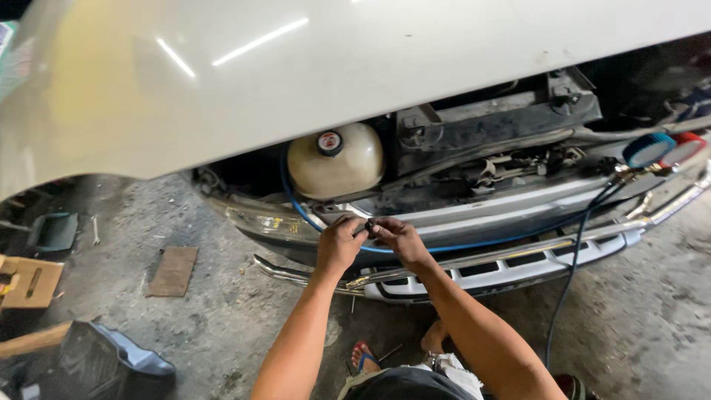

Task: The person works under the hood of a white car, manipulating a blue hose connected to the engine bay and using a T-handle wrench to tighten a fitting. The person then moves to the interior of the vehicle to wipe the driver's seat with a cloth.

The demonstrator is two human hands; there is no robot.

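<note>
Under a raised white hood, both hands meet at a car's front edge. Left hand and right hand pinch a small dark fitting on a blue hose.

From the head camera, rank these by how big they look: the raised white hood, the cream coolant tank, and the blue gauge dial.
1. White hood, largest by far, though it is also nearest the camera.
2. Cream coolant tank.
3. Blue gauge dial, smallest; it sits at about the tank's depth, so that order looks sound.
</note>
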